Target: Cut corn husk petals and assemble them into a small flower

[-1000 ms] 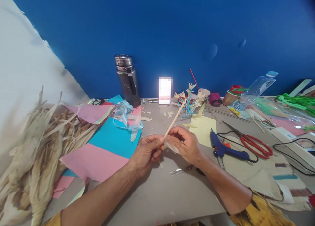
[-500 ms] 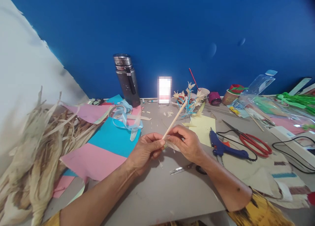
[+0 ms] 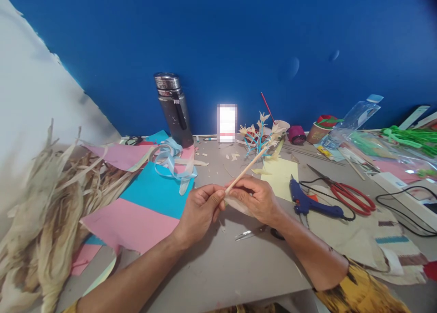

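Note:
Near the middle of the head view, a thin pale stick (image 3: 246,169) slants up to the right. Its lower end is pinched by my left hand (image 3: 204,209). Close beside it, my right hand (image 3: 256,199) is closed on a pale, translucent strip (image 3: 238,205) that touches the stick's lower end. Behind the stick's tip stand pale flowers with blue stems (image 3: 261,138). Small scissors (image 3: 251,234) lie on the table below my right hand, partly hidden by the wrist.
Dried husks (image 3: 54,213), pink paper (image 3: 129,224), blue paper (image 3: 155,190) and a dark flask (image 3: 175,113) are on the left. A blue glue gun (image 3: 316,206), red-handled scissors (image 3: 353,197), a cloth (image 3: 351,240) and a plastic bottle (image 3: 357,119) lie right.
The stick has tilted lower to the right in my fingers. My right hand has turned slightly, and more of the pale strip shows below it. The whole view has shifted a little.

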Available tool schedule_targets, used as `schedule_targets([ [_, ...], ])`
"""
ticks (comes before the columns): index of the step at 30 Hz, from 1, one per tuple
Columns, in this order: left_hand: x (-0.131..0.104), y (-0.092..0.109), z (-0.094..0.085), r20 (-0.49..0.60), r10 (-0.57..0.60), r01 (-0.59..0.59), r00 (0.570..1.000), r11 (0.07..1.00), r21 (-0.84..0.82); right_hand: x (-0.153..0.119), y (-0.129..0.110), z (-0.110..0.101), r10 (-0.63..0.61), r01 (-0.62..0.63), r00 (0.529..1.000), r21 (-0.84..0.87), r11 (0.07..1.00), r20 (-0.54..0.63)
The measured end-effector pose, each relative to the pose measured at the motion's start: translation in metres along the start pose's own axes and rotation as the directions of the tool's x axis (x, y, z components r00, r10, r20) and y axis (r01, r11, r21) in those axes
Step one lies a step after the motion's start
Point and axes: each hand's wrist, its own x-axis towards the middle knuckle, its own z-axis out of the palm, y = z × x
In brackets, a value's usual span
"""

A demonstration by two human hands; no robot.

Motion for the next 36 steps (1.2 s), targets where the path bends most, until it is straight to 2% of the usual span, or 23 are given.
schedule_targets([
  [3,0.000,-0.001,-0.001,0.040,-0.023,0.023,0.999,1.000,-0.006,0.000,-0.002,0.001,0.039,-0.039,0.999,0.057,0.998,-0.012],
  [10,0.004,-0.004,-0.004,0.127,-0.101,0.112,0.987,0.990,-0.088,-0.001,-0.001,0.003,0.059,-0.056,0.996,0.056,0.997,-0.067],
  [15,0.003,-0.003,-0.002,0.072,-0.086,0.090,0.994,0.995,-0.045,-0.001,-0.004,0.004,0.118,-0.114,0.992,0.061,0.992,-0.055],
  [19,-0.001,-0.002,0.000,0.032,-0.027,0.027,0.999,1.000,0.006,-0.001,-0.003,0.006,0.240,-0.237,0.971,0.183,0.954,0.006],
  [25,-0.002,0.000,0.002,0.024,-0.040,0.042,0.999,0.995,-0.094,-0.001,0.001,0.010,0.305,-0.292,0.952,0.283,0.914,-0.002],
  [27,-0.002,0.000,0.004,0.019,-0.056,0.058,0.998,0.992,-0.115,-0.002,0.001,0.009,0.309,-0.310,0.950,0.266,0.913,0.047],
  [31,-0.002,0.001,0.004,0.023,-0.096,0.098,0.995,0.983,-0.152,-0.002,-0.001,0.003,0.281,-0.300,0.946,0.110,0.948,0.161],
  [33,0.000,0.005,-0.002,0.022,-0.120,0.122,0.992,0.966,-0.228,-0.002,-0.001,-0.002,0.273,-0.286,0.946,0.056,0.956,0.175],
  [36,0.007,0.015,-0.019,-0.071,-0.117,0.083,0.991,0.927,-0.367,0.000,0.000,-0.007,0.298,-0.317,0.934,0.073,0.946,0.198],
])
